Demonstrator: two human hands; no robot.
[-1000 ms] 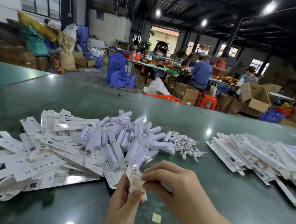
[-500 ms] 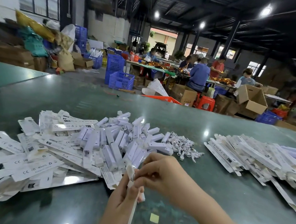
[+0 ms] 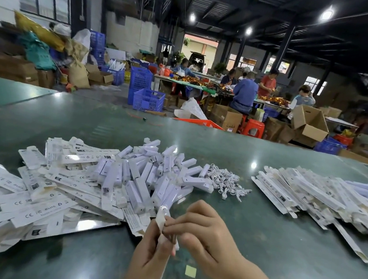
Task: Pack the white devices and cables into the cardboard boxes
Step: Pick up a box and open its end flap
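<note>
Dim warehouse [image 3: 237,13], green table [image 3: 257,249]

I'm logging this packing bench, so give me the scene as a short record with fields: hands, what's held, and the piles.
left hand: left hand grips the narrow white box upright
right hand: right hand pinches the same box near its top
left pile: flat box sleeves
middle pile: white devices
cables: small white cable bundle
right pile: long packed boxes
surface: green table

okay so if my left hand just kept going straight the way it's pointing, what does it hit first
Probably the pile of white devices just beyond the left hand, which grips a slim white box pointing that way; depth is hard to judge.
</note>
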